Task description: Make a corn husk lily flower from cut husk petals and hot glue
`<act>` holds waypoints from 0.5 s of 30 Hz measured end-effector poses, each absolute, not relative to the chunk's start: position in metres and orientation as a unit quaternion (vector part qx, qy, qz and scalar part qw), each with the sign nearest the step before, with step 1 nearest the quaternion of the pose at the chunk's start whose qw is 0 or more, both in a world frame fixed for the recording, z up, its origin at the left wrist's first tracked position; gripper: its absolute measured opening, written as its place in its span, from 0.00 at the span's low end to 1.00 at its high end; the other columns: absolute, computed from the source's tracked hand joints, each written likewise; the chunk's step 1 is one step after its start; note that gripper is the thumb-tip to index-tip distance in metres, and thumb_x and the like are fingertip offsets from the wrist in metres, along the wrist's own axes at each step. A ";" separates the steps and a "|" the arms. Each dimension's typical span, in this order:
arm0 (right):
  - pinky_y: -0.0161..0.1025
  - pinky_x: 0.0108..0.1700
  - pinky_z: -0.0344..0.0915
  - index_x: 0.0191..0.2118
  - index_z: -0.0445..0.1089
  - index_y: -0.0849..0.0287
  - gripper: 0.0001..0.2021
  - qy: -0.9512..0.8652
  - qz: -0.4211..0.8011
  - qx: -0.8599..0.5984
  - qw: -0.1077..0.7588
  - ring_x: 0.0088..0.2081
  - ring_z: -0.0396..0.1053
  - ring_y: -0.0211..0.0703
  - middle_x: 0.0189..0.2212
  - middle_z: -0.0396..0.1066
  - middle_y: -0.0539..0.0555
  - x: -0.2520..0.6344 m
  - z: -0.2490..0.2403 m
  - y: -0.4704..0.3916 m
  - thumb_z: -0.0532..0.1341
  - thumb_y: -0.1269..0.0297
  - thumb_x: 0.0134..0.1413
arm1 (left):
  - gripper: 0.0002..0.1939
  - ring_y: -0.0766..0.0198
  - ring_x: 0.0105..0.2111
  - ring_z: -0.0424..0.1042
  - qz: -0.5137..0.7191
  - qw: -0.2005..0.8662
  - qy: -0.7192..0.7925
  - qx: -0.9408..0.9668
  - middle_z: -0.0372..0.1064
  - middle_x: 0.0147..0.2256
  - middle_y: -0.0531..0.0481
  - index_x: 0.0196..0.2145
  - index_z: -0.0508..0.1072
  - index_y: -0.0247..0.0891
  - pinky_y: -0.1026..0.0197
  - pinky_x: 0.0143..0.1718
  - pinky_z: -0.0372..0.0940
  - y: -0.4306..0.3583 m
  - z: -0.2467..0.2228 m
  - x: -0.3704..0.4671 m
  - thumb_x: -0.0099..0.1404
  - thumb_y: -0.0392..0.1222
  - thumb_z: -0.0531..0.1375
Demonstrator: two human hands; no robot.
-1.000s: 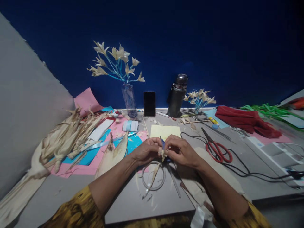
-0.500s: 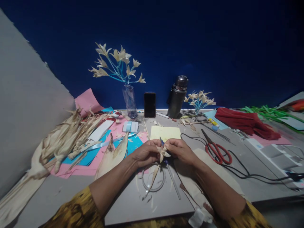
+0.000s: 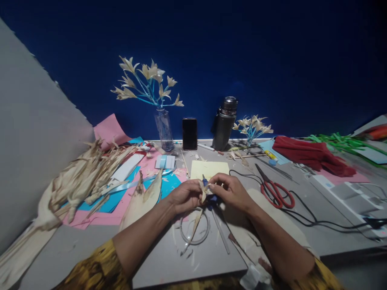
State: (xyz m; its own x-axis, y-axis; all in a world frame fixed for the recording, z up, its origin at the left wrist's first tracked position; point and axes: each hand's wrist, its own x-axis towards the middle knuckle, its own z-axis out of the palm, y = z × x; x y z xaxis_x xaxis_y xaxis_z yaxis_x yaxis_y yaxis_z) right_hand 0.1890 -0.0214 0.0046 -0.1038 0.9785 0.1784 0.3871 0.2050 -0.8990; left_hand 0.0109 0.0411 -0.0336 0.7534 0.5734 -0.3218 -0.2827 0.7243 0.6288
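Observation:
Pinched in the fingers of my left hand point(image 3: 189, 195) is a small cream flower point(image 3: 204, 192) of dried husk petals. My right hand point(image 3: 228, 191) is curled at the flower's right side, its thumb and forefinger pinching at a petal. A blue glue gun point(image 3: 213, 198) lies on the table behind and under the hands, partly hidden, its tip pointing away from me. A translucent glue stick point(image 3: 222, 231) runs from its back end toward me. Close below my left hand lie a clear ring point(image 3: 208, 231) and a narrow husk strip point(image 3: 196, 225).
Dried husks point(image 3: 75, 177) lie over pink and blue paper at left. A vase point(image 3: 164, 129) of husk flowers, a phone point(image 3: 190, 134) and a flask point(image 3: 225, 125) stand at the back. Red-handled scissors point(image 3: 276, 191), a black cord point(image 3: 308, 213) and a power strip point(image 3: 353, 201) lie at right.
My right hand's fingers have lifted and loosened slightly around the flower. The flower has turned a little, and more of the blue glue gun shows. The view has shifted slightly.

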 end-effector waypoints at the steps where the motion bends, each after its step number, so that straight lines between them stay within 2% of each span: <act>1: 0.34 0.29 0.59 0.34 0.74 0.59 0.06 -0.679 0.310 -0.517 0.419 0.27 0.65 0.38 0.28 0.72 0.51 0.189 0.004 -0.022 0.62 0.63 0.56 | 0.05 0.69 0.21 0.66 0.239 0.894 0.254 0.283 0.68 0.22 0.48 0.24 0.72 0.30 0.66 0.27 0.64 0.041 -0.034 0.011 0.49 0.25 0.63; 4: 0.35 0.32 0.60 0.38 0.73 0.58 0.04 -0.732 0.220 -0.499 0.409 0.29 0.66 0.39 0.32 0.74 0.52 0.189 0.002 -0.022 0.62 0.65 0.59 | 0.04 0.69 0.21 0.67 0.233 0.896 0.247 0.286 0.67 0.22 0.49 0.25 0.72 0.30 0.66 0.27 0.63 0.041 -0.034 0.010 0.49 0.26 0.63; 6: 0.37 0.34 0.61 0.36 0.73 0.57 0.03 -0.752 0.195 -0.487 0.400 0.31 0.67 0.40 0.32 0.73 0.53 0.190 0.000 -0.022 0.62 0.66 0.59 | 0.04 0.68 0.21 0.67 0.231 0.895 0.246 0.291 0.67 0.21 0.49 0.24 0.72 0.30 0.66 0.27 0.63 0.041 -0.035 0.010 0.50 0.26 0.63; 11: 0.37 0.37 0.61 0.33 0.72 0.57 0.05 -0.786 0.198 -0.452 0.372 0.34 0.68 0.42 0.31 0.72 0.53 0.193 -0.002 -0.020 0.60 0.68 0.60 | 0.06 0.68 0.22 0.68 0.228 0.888 0.253 0.308 0.68 0.22 0.49 0.25 0.70 0.31 0.66 0.26 0.63 0.041 -0.037 0.010 0.51 0.27 0.64; 15: 0.37 0.35 0.59 0.30 0.70 0.58 0.05 -0.770 0.215 -0.464 0.382 0.32 0.65 0.41 0.29 0.69 0.52 0.191 -0.002 -0.021 0.60 0.70 0.57 | 0.10 0.68 0.21 0.69 0.240 0.878 0.249 0.331 0.69 0.22 0.50 0.26 0.70 0.32 0.65 0.27 0.65 0.039 -0.034 0.009 0.49 0.28 0.68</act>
State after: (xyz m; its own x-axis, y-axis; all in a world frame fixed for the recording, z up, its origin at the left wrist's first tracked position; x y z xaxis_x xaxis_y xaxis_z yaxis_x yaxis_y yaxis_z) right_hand 0.1914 -0.0209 -0.0022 -0.2769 0.8789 0.3884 0.5509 0.4764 -0.6853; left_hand 0.0094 0.0393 -0.0337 0.7604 0.5868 -0.2783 -0.2566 0.6651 0.7013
